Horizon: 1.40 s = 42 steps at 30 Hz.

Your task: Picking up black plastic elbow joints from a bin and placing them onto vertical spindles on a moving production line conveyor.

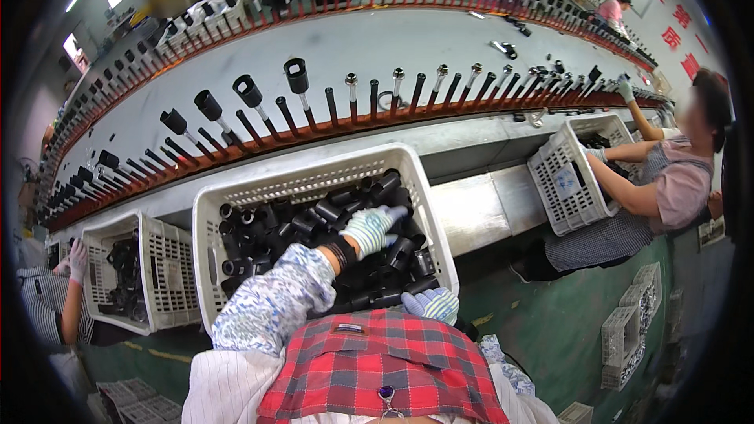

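Observation:
A white plastic basket [206, 247] in front of me holds a heap of short black tube-shaped parts [314, 221]. My left hand [367, 232], in a striped knit glove, reaches across the basket into the right part of the heap. Its fingers are stretched out and apart over the black pieces; the undersides of the fingertips are hidden. My right hand [432, 305], gloved alike, lies at the basket's near right corner beside the parts. Its fingers look extended, with no held piece visible.
Beyond the basket, a grey worktable [259, 59] carries an upright row of black rods and sockets [296, 78] along its rim. On the right a person [660, 180] reaches into another white basket [559, 180]. At left, another person's gloved hand [78, 261] touches a third basket [169, 271].

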{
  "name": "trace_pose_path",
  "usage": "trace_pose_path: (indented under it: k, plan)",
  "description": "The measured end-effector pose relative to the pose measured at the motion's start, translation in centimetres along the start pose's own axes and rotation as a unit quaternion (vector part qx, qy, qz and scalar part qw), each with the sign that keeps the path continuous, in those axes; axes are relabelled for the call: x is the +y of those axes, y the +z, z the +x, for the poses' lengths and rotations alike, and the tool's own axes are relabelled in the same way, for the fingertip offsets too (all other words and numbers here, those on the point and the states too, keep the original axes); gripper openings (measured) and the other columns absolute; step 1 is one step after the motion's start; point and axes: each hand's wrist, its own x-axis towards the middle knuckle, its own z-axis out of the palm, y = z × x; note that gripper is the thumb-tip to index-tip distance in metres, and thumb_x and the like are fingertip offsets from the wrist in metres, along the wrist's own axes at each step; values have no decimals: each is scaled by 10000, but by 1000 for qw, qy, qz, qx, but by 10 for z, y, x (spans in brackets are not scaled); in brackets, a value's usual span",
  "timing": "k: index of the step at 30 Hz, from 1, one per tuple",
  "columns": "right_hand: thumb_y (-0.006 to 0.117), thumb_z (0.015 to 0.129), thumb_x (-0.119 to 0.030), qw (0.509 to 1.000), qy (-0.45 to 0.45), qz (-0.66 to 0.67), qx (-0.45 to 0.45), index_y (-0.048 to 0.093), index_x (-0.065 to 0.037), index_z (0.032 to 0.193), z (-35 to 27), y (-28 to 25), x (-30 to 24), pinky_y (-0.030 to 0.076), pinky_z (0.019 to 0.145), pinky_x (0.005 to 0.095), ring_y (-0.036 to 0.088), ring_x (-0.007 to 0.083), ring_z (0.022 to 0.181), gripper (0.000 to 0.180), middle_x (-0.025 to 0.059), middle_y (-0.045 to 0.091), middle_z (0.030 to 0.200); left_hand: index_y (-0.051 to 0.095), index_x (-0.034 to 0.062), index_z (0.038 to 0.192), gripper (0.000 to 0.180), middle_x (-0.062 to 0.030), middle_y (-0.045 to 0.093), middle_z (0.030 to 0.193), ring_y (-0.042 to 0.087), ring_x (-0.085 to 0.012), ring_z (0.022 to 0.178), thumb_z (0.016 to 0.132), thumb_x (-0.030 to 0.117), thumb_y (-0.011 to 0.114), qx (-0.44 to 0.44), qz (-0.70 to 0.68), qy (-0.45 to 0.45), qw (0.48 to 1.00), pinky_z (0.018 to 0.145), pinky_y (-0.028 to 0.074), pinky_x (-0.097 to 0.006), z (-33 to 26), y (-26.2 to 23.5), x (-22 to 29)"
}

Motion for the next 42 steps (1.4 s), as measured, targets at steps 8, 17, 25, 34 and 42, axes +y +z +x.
trace_pose_path:
  k: [8,17,25,34,42]
  plan:
    - [649,668,-236,1000,21,-14,9,691,-143,939,-22,15,29,364,450,328,489,158,501,290,-19,511,628,553,82,1186,469,-31,631,952,604,-125,840,772,95,774,431,-420,-6,799,765,538,-306,107,-134,-85]
    - [644,680,-261,992,102,-76,21,692,-214,940,-47,36,12,343,478,307,453,123,543,268,-38,415,650,510,107,1216,525,-27,605,941,594,-116,816,770,-64,727,601,-392,5,697,776,559,-311,100,-126,-245]
    - [673,688,-288,998,4,-15,-54,657,-189,888,-29,30,36,346,482,333,452,155,522,224,-22,376,569,501,83,1211,547,-37,630,969,599,-155,811,742,65,782,613,-353,-171,686,714,515,-301,60,-133,-293]
    - [687,675,-228,998,46,14,-30,648,-106,890,-3,5,30,433,489,369,556,208,527,250,23,532,584,556,65,1252,474,-175,591,1249,557,-337,1181,822,212,688,247,-239,-17,939,1012,432,-412,37,-34,-52]
    - [679,707,-256,999,26,15,30,624,-123,906,-24,32,19,408,465,358,540,193,511,245,9,522,599,470,179,1373,571,-217,538,1304,552,-412,1168,838,239,660,43,-34,-191,980,977,459,-466,72,27,-39]
